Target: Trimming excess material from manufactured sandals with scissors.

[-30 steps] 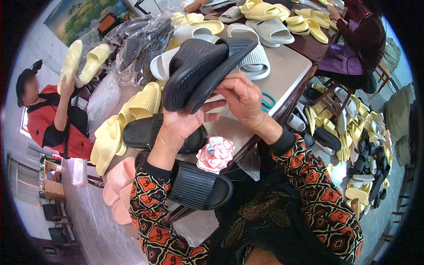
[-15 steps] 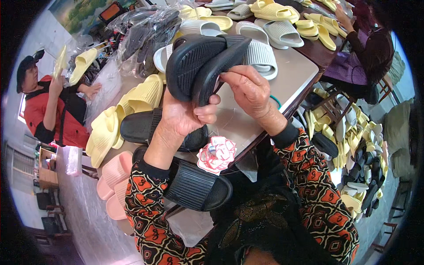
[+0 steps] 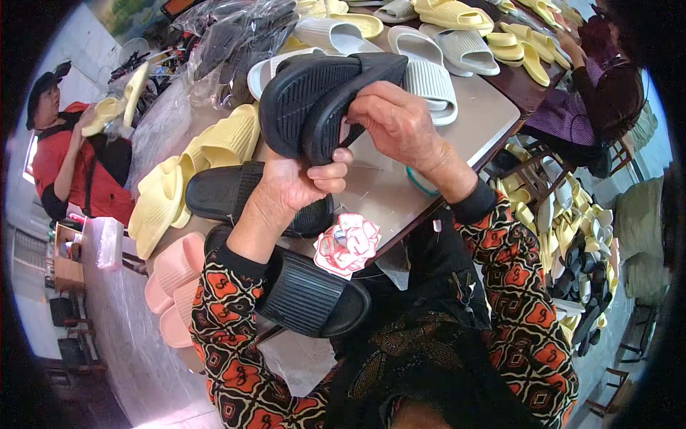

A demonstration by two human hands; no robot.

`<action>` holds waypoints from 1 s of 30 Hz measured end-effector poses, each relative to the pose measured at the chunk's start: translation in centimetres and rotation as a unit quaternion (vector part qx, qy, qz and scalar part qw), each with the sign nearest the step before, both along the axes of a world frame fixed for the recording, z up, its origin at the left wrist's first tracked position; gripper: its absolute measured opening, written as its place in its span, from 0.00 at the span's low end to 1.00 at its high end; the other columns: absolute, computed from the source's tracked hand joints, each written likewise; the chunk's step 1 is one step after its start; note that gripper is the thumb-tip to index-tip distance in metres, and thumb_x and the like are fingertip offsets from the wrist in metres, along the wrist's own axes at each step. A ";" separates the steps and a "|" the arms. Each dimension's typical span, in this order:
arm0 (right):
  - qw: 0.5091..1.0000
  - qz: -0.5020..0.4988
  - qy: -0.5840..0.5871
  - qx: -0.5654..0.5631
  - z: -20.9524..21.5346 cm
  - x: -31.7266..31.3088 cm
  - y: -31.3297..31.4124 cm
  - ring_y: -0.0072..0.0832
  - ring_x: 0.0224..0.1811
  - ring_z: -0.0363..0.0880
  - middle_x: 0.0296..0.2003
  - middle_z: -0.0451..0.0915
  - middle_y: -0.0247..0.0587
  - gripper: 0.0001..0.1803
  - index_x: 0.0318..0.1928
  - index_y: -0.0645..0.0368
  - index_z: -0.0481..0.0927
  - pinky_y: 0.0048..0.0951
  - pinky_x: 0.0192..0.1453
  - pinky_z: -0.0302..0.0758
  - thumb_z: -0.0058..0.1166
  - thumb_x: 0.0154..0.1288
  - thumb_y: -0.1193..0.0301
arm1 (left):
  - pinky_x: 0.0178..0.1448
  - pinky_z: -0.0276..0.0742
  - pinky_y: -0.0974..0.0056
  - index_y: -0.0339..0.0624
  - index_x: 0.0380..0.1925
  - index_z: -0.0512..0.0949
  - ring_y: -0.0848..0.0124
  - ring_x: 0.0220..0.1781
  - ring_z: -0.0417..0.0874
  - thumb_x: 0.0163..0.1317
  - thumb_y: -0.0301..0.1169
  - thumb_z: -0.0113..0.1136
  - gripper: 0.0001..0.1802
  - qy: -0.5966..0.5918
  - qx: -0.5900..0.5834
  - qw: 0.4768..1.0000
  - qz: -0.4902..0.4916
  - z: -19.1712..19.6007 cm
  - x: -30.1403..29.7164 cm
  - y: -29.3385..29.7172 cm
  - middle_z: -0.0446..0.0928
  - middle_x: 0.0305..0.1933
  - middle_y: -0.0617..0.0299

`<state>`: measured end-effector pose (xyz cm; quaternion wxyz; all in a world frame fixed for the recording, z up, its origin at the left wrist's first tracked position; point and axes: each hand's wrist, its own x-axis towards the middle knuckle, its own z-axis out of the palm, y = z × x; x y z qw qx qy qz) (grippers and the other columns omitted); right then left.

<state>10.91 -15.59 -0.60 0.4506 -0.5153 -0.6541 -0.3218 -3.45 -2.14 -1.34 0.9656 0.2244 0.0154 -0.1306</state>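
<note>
A pair of black ribbed slippers [image 3: 304, 111], pressed together, is held up over the table. My left hand [image 3: 304, 182] is closed round the pair from below, fingers wrapped over the near edge. Against the side of the nearer slipper, my right hand [image 3: 400, 125] has its fingers pinched; a small pale bit shows there, too small to name. Below my hands lies a pile of white paper tags with red outlines [image 3: 348, 247]. Under my left wrist are more black slippers [image 3: 221, 189], and another black slipper [image 3: 304, 293] sits at the table's near edge.
Yellow slippers [image 3: 225, 139] and pink slippers [image 3: 179, 264] lie at the left. Light grey slippers [image 3: 432, 82] stand beyond my hands. Plastic-wrapped black slippers [image 3: 243, 50] are piled at the back. A person in red [image 3: 93, 171] handles yellow slippers; another sits far right, above a floor heap of slippers [image 3: 572, 243].
My right hand has turned and moved slightly up and left along the slipper's edge. The held black pair has shifted slightly left. The person in red has lowered a yellow slipper.
</note>
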 end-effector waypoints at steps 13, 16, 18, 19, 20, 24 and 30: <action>0.803 0.233 0.262 -0.482 -0.8 -7.8 -5.6 0.35 0.29 0.76 0.26 0.74 0.40 0.06 0.28 0.59 0.73 0.31 0.34 0.71 0.57 0.51 0.76 | 0.20 0.53 0.75 0.42 0.47 0.70 0.80 0.13 0.56 0.53 0.59 0.48 0.34 -0.006 -0.093 0.995 0.033 -0.2 0.1 2.8 0.65 0.30 0.57; 0.875 0.135 0.179 -0.430 -3.6 -8.0 -5.3 0.33 0.28 0.75 0.25 0.73 0.40 0.08 0.29 0.59 0.74 0.30 0.34 0.71 0.60 0.50 0.76 | 0.19 0.53 0.75 0.43 0.45 0.72 0.79 0.13 0.56 0.57 0.55 0.45 0.29 -0.022 0.026 0.998 0.056 0.3 0.8 1.3 0.68 0.30 0.58; 0.882 0.058 0.223 -0.412 -3.4 -7.9 -5.2 0.37 0.32 0.77 0.30 0.77 0.42 0.09 0.32 0.60 0.77 0.35 0.39 0.72 0.59 0.52 0.69 | 0.19 0.53 0.75 0.43 0.43 0.73 0.79 0.13 0.56 0.58 0.53 0.45 0.26 -0.027 0.074 0.992 0.096 0.7 0.5 0.8 0.70 0.29 0.60; 0.883 0.058 0.220 -0.411 -3.1 -7.9 -5.2 0.37 0.32 0.77 0.30 0.77 0.42 0.09 0.32 0.60 0.77 0.35 0.39 0.72 0.59 0.52 0.69 | 0.19 0.53 0.75 0.43 0.41 0.74 0.80 0.13 0.56 0.59 0.51 0.45 0.23 -0.023 0.120 0.982 0.147 0.9 0.0 0.7 0.72 0.28 0.62; 0.851 0.078 0.302 -0.423 -2.6 -7.5 -5.3 0.34 0.33 0.77 0.33 0.78 0.41 0.13 0.36 0.60 0.77 0.34 0.39 0.73 0.61 0.53 0.66 | 0.18 0.52 0.74 0.44 0.38 0.75 0.81 0.13 0.57 0.61 0.45 0.46 0.18 0.016 0.182 0.963 0.200 2.0 0.1 0.4 0.74 0.27 0.66; 0.534 0.381 0.655 -0.376 -3.2 -3.3 -7.0 0.33 0.47 0.77 0.50 0.74 0.46 0.28 0.56 0.61 0.68 0.33 0.42 0.80 0.59 0.57 0.63 | 0.23 0.68 0.71 0.47 0.38 0.71 0.77 0.19 0.69 0.57 0.48 0.54 0.18 0.099 0.348 0.911 0.200 -0.3 0.4 2.0 0.72 0.27 0.65; 0.599 0.234 0.729 -0.236 -3.5 -3.0 -6.8 0.38 0.39 0.80 0.48 0.73 0.50 0.34 0.63 0.65 0.55 0.32 0.35 0.82 0.54 0.58 0.72 | 0.30 0.78 0.66 0.47 0.53 0.67 0.71 0.31 0.78 0.60 0.54 0.52 0.28 0.124 0.391 0.906 0.107 -0.5 1.1 0.2 0.74 0.36 0.60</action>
